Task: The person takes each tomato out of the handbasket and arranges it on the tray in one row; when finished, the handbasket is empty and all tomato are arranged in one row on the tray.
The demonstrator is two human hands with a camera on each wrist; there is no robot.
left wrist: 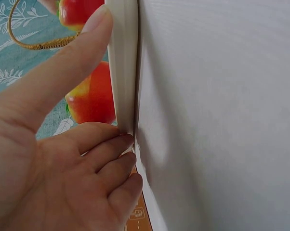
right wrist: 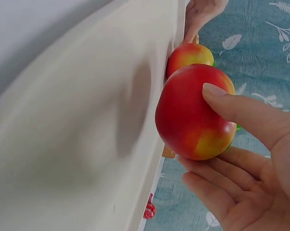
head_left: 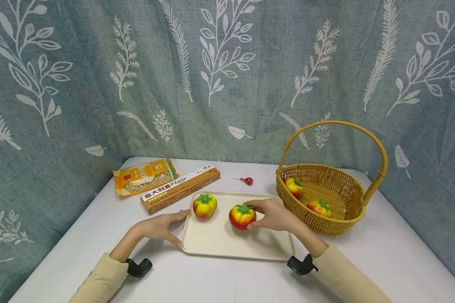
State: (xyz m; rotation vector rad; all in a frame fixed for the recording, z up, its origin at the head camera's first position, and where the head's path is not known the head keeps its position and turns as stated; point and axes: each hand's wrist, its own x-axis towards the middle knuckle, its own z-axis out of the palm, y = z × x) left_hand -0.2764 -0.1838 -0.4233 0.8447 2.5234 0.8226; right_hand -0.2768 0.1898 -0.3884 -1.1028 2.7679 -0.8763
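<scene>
My right hand [head_left: 271,213] holds a red-and-yellow tomato [head_left: 242,217] with a green top between thumb and fingers. In the right wrist view this tomato [right wrist: 195,113] hangs a little above the cream tray [right wrist: 72,125], its shadow apart from it. A second tomato [head_left: 204,205] sits at the far left of the tray [head_left: 227,248]. My left hand [head_left: 161,227] is at the tray's left side, thumb near the front corner and fingers farther back. The left wrist view shows thumb and fingertips touching the tray's rim [left wrist: 123,62], the fingers only slightly bent.
A wicker basket [head_left: 326,168] with a tall handle stands right of the tray, two tomatoes [head_left: 319,207] inside. Behind the tray lie a pasta box [head_left: 182,189], an orange-and-clear food packet [head_left: 145,176] and a red lollipop [head_left: 248,181]. A patterned curtain [head_left: 227,126] backs the white table.
</scene>
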